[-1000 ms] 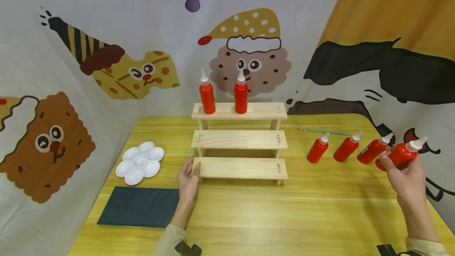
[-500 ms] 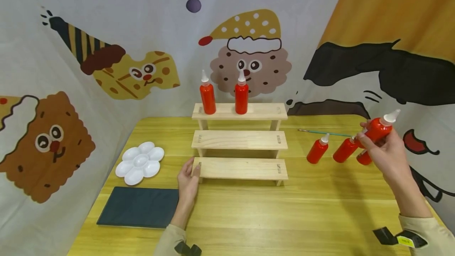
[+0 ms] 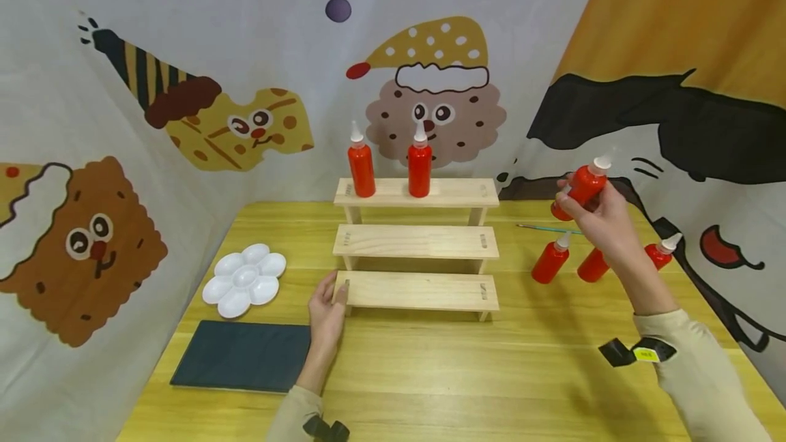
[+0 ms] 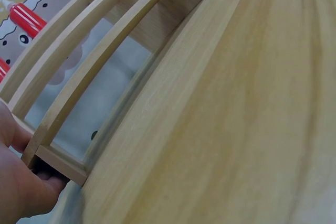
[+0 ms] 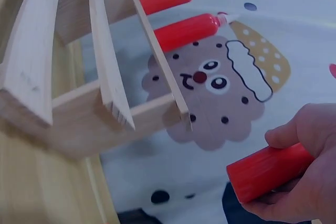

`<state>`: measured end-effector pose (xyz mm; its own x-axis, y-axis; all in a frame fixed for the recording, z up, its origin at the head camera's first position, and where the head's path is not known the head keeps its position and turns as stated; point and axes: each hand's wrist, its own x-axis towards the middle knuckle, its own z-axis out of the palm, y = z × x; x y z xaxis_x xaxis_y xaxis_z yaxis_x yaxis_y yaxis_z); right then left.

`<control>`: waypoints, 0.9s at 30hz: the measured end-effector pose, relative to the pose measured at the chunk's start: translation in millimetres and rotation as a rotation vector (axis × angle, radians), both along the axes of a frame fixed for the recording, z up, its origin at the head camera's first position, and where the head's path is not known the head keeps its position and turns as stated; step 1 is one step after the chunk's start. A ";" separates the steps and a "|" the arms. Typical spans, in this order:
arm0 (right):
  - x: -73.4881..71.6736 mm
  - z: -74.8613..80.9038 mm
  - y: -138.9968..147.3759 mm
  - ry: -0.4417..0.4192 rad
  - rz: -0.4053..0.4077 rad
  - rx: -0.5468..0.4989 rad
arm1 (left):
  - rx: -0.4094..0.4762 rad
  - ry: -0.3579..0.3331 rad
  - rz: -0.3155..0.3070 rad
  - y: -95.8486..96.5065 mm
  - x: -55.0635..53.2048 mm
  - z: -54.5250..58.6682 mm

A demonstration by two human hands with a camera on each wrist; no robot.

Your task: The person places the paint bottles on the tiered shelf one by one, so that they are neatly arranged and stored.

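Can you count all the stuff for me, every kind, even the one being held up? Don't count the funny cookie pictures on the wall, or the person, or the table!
Red bottles: 6
Wooden three-step stand: 1
White flower-shaped palette: 1
Dark flat rectangle: 1
Thin paintbrush: 1
Total: 10

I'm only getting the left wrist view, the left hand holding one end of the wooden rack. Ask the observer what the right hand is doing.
Observer: The right hand is holding a red bottle in the air, off to the right of the rack.
Operator: And what's over on its left side?
Observer: In the head view, a white flower-shaped paint tray lies there.
Operator: I catch a bit of red past the far end. How many bottles are there, not counting the held one?
Observer: Three red bottles show there, two partly hidden behind the right arm.
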<state>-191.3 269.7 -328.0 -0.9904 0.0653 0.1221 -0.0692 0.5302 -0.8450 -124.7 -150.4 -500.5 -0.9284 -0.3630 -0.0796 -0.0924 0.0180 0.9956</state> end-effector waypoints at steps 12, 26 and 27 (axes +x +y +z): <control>-37.0 8.9 -50.5 -0.012 0.123 -0.081 | 0.011 0.007 0.003 2.0 2.2 2.4; -65.0 9.0 -92.4 -0.071 0.188 -0.132 | 0.005 0.003 0.018 3.6 1.3 1.1; -66.3 8.4 -94.9 -0.075 0.192 -0.121 | 0.004 0.004 0.018 3.6 1.2 1.0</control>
<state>-257.6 174.8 -319.6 -0.9920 -0.1156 0.0508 -0.0941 0.4083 -0.9080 -123.5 -146.8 -499.5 -0.9220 -0.3795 -0.0772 -0.0886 0.0126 0.9960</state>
